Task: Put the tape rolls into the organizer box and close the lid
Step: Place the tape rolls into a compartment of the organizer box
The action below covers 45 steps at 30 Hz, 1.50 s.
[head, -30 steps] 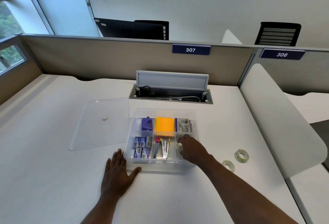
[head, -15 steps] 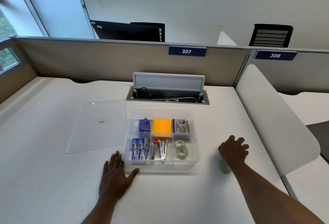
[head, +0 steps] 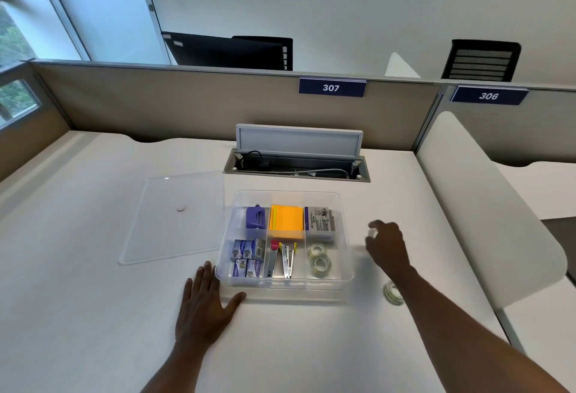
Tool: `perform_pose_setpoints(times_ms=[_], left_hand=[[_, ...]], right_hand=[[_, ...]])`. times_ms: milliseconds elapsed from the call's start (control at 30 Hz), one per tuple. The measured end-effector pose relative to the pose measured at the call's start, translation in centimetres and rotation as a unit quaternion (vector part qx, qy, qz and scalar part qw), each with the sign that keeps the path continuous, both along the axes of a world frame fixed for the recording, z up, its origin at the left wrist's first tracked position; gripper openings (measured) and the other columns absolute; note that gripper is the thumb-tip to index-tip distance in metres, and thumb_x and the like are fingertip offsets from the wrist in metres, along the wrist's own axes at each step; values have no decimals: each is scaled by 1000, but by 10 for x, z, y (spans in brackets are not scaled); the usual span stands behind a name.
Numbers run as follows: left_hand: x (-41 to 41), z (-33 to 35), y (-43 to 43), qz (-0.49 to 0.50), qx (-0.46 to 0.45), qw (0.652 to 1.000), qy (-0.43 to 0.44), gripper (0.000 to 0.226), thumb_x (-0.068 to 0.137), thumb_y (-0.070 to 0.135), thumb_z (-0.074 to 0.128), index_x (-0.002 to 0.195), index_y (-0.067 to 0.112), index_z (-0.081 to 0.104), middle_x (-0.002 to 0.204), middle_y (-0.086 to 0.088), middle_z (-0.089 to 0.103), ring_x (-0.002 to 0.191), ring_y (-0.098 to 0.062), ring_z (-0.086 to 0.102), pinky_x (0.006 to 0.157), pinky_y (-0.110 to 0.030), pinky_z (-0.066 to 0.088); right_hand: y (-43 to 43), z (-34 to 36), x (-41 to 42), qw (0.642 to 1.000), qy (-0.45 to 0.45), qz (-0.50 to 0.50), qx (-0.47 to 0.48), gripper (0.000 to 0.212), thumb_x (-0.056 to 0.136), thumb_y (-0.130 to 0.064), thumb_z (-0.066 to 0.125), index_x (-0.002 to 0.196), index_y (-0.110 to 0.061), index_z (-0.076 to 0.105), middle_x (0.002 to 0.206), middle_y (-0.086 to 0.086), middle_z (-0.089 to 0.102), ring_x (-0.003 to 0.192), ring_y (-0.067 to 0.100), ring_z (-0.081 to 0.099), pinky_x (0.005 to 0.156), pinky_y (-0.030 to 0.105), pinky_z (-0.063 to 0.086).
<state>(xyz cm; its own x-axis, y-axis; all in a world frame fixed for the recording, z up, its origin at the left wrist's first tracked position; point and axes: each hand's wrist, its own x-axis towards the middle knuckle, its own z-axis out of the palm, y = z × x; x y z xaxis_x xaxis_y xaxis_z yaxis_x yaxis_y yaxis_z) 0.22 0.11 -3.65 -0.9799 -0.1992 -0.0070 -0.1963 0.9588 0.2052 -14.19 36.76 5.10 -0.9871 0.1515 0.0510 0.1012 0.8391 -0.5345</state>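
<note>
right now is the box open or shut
Open: the lid lies flat on the desk left of the box, and its compartments show uncovered.

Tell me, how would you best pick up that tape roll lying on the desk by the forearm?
The tape roll seems to lie flat, hole up. Come straight down and pinch its ring wall, one finger in the hole, thumb outside. The right forearm partly covers it, so approach from its open right side.

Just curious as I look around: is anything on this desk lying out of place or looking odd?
One tape roll sits on the desk outside the organizer box, and the clear lid lies off, left of it. Nothing looks spilled or damaged.
</note>
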Motion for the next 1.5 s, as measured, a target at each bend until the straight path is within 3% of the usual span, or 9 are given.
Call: perform_pose_setpoints(times_ms=[167,400,633,800,1033,1167,1267,1400,1500], left_hand=[[1,2,2,2,0,1000,3,101,78,81,15,149,9,19,159,-9,18,147,-20,9,121,-40,8],[1,4,2,3,0,1000,2,101,78,80,15,149,9,20,159,-9,17,147,-21,9,121,-40,9],[1,4,2,5,1,1000,-2,99,79,79,17,149,9,19,159,-9,16,148,-20,9,121,-40,8],[1,4,2,5,0,1000,-4,99,79,79,17,149,9,18,159,-9,15,148,-20,7,121,-40,8],[1,5,2,5,5,1000,-4,100,78,80,15,150,10,16,160,-8,14,148,-20,6,121,-40,6],[1,5,2,7,8,1000,-3,102,76,82,10,150,11,17,160,-8,14,148,-19,5,121,-39,6],[1,5,2,6,2,1000,-5,103,75,82,8,149,11,18,159,-9,16,148,-20,7,121,-40,8],[1,5,2,6,5,1000,-3,105,75,83,6,149,10,19,159,-10,18,147,-22,10,121,-41,9],[1,5,2,6,1,1000,-7,105,75,83,5,149,10,18,159,-9,18,147,-22,9,121,-41,9]], right_hand=[[-41,21,-9,977,21,212,-23,34,79,-11,66,112,-12,65,112,13,64,105,24,59,92,25,44],[-72,20,3,932,-81,346,70,37,79,-13,64,115,-19,62,119,8,56,113,26,55,102,36,46],[-70,8,12,932,-97,325,124,39,83,-8,61,122,-13,57,124,14,53,118,33,53,106,41,45],[-67,8,12,953,-21,290,91,34,82,-4,56,116,-9,60,119,13,58,111,30,57,96,35,49],[-51,17,8,987,135,53,71,26,80,1,53,105,-1,63,101,20,61,91,39,59,69,42,53],[-22,18,4,994,-73,-59,62,23,83,-13,48,105,-8,50,104,16,50,101,32,55,78,35,45],[-3,9,14,975,-189,-57,102,13,82,-21,49,89,-12,55,95,11,56,108,29,58,89,33,49],[11,-9,28,948,-286,-33,136,44,81,-28,48,119,-10,57,129,12,56,123,33,51,103,38,44],[11,-16,35,938,-317,-21,140,46,85,-28,45,126,-9,52,132,16,50,123,34,49,102,38,43]])
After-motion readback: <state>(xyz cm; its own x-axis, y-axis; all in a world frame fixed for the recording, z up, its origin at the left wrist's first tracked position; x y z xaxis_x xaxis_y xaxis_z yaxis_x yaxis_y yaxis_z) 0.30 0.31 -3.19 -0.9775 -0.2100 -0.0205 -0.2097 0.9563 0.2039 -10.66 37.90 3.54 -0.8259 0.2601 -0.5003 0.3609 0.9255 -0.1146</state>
